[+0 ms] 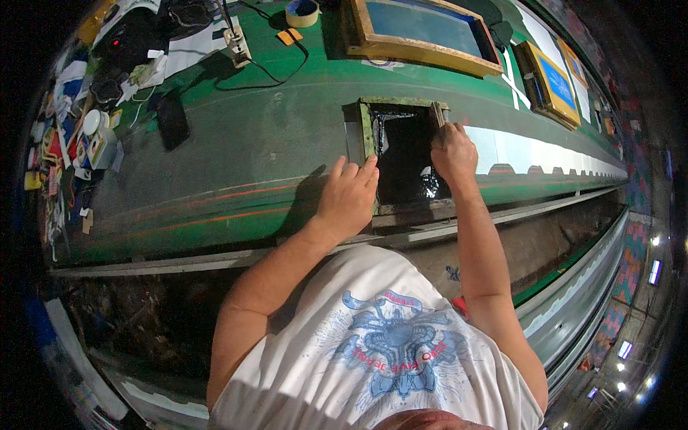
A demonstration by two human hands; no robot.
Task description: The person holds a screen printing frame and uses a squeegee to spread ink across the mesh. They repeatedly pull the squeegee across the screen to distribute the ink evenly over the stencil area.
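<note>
A small screen frame (365, 129) with dark, glossy ink inside lies on the long green printing table (251, 143). My left hand (347, 197) rests at the frame's left rail, its fingers extended and apart, fingertips touching the rail. My right hand (454, 150) is closed round a squeegee (438, 111) at the frame's right side, its upper end showing above my fingers. A row of white pieces (505, 149) runs along the table to the right of the frame, near its front edge.
Behind lie larger wooden frames (423, 60) (548, 82), a tape roll (302, 12), a power strip (238, 44) with cables and a black phone-like object (172, 122). Bottles (97, 143) and clutter crowd the left end. A metal rail (215, 258) edges the table's front.
</note>
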